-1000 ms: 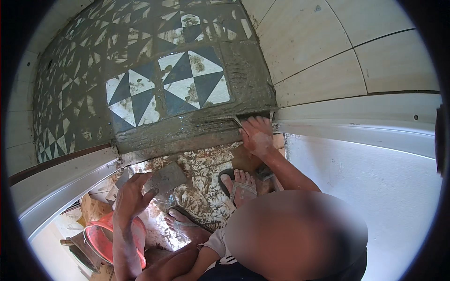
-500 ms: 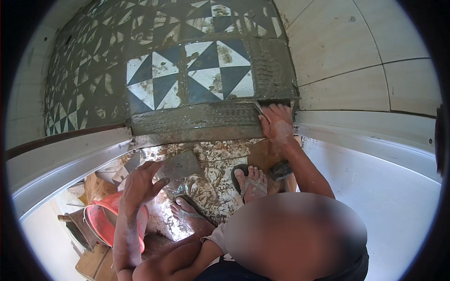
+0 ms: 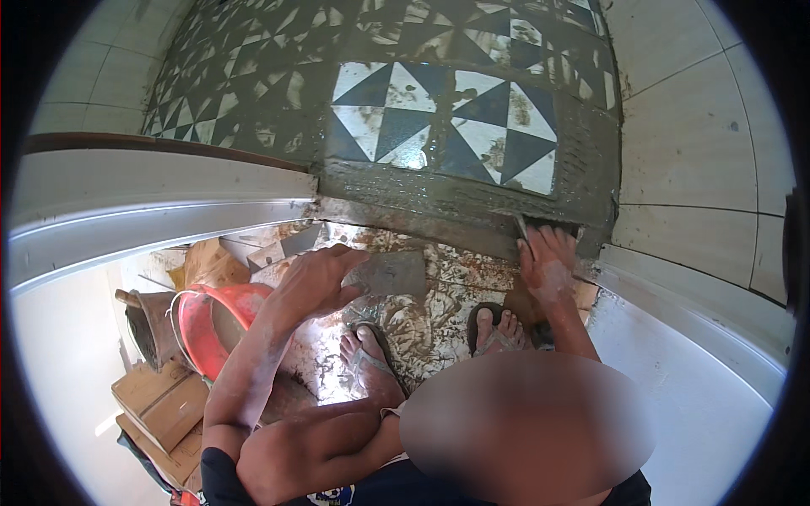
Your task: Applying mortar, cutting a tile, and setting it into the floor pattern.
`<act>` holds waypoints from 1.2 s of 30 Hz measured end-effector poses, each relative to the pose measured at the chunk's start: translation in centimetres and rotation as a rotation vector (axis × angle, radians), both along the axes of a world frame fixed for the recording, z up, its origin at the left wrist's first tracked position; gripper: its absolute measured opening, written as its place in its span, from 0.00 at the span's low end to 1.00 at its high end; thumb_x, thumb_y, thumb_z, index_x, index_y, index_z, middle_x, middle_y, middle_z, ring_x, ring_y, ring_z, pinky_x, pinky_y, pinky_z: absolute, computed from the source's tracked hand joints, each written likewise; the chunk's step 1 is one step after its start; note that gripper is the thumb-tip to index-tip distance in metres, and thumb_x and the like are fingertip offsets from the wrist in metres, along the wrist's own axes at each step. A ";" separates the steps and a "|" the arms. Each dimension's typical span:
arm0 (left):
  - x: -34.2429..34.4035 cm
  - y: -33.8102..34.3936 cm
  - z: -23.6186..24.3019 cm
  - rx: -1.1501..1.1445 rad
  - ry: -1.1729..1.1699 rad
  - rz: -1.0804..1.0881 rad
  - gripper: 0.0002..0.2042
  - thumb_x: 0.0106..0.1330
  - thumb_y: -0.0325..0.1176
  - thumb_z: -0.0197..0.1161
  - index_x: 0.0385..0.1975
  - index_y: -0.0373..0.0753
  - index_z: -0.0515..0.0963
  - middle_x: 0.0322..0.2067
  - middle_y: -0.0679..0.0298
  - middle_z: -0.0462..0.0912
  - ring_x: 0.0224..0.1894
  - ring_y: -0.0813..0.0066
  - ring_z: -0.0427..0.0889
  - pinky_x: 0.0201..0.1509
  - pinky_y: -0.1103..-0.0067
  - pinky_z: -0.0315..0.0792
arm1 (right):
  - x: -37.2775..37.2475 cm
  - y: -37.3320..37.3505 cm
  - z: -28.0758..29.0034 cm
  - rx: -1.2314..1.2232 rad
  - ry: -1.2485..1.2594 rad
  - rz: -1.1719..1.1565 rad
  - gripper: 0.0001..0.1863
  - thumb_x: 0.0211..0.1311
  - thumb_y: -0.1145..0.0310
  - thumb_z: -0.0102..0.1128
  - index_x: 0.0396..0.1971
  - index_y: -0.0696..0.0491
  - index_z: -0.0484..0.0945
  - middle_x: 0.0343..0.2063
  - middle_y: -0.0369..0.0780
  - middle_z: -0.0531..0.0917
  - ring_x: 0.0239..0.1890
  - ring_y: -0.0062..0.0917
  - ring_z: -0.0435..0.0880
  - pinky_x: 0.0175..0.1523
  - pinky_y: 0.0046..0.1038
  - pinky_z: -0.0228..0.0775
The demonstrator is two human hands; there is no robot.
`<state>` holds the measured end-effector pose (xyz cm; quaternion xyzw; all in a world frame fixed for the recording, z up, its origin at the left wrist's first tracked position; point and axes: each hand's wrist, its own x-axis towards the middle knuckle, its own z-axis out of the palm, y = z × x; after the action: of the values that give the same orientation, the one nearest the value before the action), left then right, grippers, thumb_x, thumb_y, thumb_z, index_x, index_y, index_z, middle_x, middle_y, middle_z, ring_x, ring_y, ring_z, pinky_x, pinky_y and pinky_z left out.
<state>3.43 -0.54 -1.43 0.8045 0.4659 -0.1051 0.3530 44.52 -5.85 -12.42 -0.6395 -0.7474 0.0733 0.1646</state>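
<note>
My right hand [image 3: 547,263] grips a flat metal trowel [image 3: 521,221] at the right end of the wet, ridged mortar strip [image 3: 422,192] along the doorway threshold, just below two black-and-white patterned tiles [image 3: 504,128]. The fingers partly hide the trowel's blade. My left hand [image 3: 319,282] is empty, fingers loosely bent and apart, above the splattered floor beside a grey slab [image 3: 392,271]; whether it touches anything is unclear. My sandalled feet are planted on that messy floor between both hands.
A red bucket [image 3: 192,327] of grey material sits left, near a mortar-caked container [image 3: 152,325] and cardboard boxes [image 3: 159,401]. Door frames [image 3: 160,202] flank the threshold. Mortar-smeared patterned flooring [image 3: 245,101] extends beyond, bordered by tiled walls [image 3: 692,135]. A white wall rises at lower right.
The view has swung, so the doorway and floor appear shifted rightward. My right hand still holds the trowel at the strip's right end. My left hand remains empty beside the slab.
</note>
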 end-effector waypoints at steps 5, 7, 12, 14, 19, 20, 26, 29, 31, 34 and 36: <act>-0.5 -0.1 0.0 0.055 -0.018 -0.032 0.28 0.60 0.38 0.72 0.63 0.39 0.77 0.52 0.47 0.84 0.50 0.44 0.85 0.56 0.57 0.80 | -3.1 1.6 0.3 -0.023 0.010 0.031 0.14 0.64 0.63 0.65 0.45 0.54 0.83 0.37 0.42 0.80 0.43 0.41 0.78 0.48 0.43 0.65; -0.8 -0.1 0.0 0.050 -0.016 -0.019 0.28 0.60 0.38 0.72 0.62 0.39 0.77 0.51 0.47 0.84 0.50 0.44 0.85 0.55 0.57 0.80 | -4.6 2.4 0.5 -0.016 0.033 0.032 0.16 0.65 0.63 0.65 0.48 0.55 0.83 0.37 0.43 0.80 0.42 0.41 0.78 0.47 0.43 0.65; -1.3 -0.4 0.2 0.041 -0.001 -0.013 0.29 0.60 0.38 0.72 0.63 0.40 0.76 0.51 0.48 0.84 0.50 0.45 0.86 0.55 0.57 0.80 | -9.2 4.9 0.4 0.001 0.072 0.170 0.15 0.64 0.62 0.65 0.47 0.54 0.82 0.38 0.41 0.80 0.43 0.38 0.79 0.48 0.41 0.67; -1.5 -0.6 0.4 0.054 -0.015 0.004 0.28 0.61 0.39 0.72 0.63 0.41 0.76 0.51 0.49 0.84 0.50 0.45 0.86 0.54 0.57 0.81 | -11.3 6.1 0.2 0.020 0.085 0.193 0.16 0.65 0.61 0.65 0.48 0.55 0.83 0.39 0.42 0.81 0.44 0.39 0.79 0.49 0.41 0.67; -2.4 -1.2 0.7 0.040 0.008 0.042 0.28 0.65 0.43 0.70 0.64 0.42 0.76 0.53 0.50 0.84 0.51 0.45 0.85 0.55 0.56 0.79 | -15.4 8.7 -0.5 0.035 0.084 0.260 0.18 0.67 0.60 0.64 0.49 0.56 0.82 0.40 0.43 0.82 0.47 0.40 0.80 0.51 0.42 0.70; -2.8 -1.4 0.8 0.056 -0.007 0.039 0.28 0.65 0.44 0.70 0.64 0.41 0.76 0.53 0.49 0.84 0.51 0.44 0.85 0.54 0.56 0.79 | -16.1 9.1 -0.7 0.037 0.080 0.271 0.18 0.67 0.60 0.65 0.50 0.56 0.82 0.40 0.43 0.82 0.47 0.40 0.80 0.52 0.42 0.70; -4.4 -2.2 0.7 0.045 -0.023 0.078 0.28 0.63 0.41 0.70 0.63 0.42 0.76 0.49 0.51 0.85 0.47 0.46 0.87 0.50 0.57 0.80 | -19.2 10.6 -2.1 0.023 0.036 0.306 0.18 0.65 0.60 0.66 0.49 0.55 0.82 0.40 0.42 0.82 0.46 0.38 0.81 0.52 0.41 0.71; -4.8 -2.2 0.6 0.045 -0.053 0.086 0.28 0.63 0.40 0.70 0.63 0.40 0.76 0.48 0.51 0.85 0.46 0.46 0.86 0.50 0.57 0.80 | -19.9 11.0 -2.8 0.001 -0.001 0.316 0.17 0.65 0.60 0.66 0.47 0.55 0.81 0.40 0.42 0.82 0.46 0.37 0.81 0.52 0.41 0.71; -4.9 -2.1 0.5 0.050 -0.071 0.086 0.27 0.63 0.40 0.70 0.63 0.40 0.76 0.48 0.50 0.85 0.46 0.46 0.86 0.51 0.57 0.80 | -20.3 11.1 -3.1 -0.023 -0.002 0.319 0.16 0.65 0.60 0.66 0.47 0.55 0.81 0.39 0.42 0.81 0.46 0.37 0.81 0.52 0.40 0.71; -4.8 -2.1 0.4 0.047 -0.082 0.081 0.27 0.63 0.40 0.70 0.62 0.39 0.76 0.48 0.50 0.85 0.46 0.46 0.86 0.51 0.57 0.80 | -20.6 10.8 -3.3 -0.033 -0.027 0.321 0.16 0.65 0.59 0.65 0.46 0.55 0.81 0.39 0.42 0.82 0.46 0.38 0.81 0.52 0.41 0.71; -4.8 -1.8 0.3 0.054 -0.068 0.072 0.27 0.63 0.40 0.70 0.62 0.39 0.76 0.48 0.50 0.85 0.46 0.46 0.86 0.51 0.57 0.80 | -20.8 10.8 -3.2 0.003 0.057 0.295 0.15 0.66 0.59 0.64 0.45 0.54 0.81 0.39 0.42 0.82 0.47 0.38 0.82 0.53 0.42 0.71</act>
<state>-1.35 -2.35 -1.08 0.7997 0.4847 -0.0523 0.3504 23.71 4.91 -15.63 -0.5202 -0.8283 0.1136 0.1743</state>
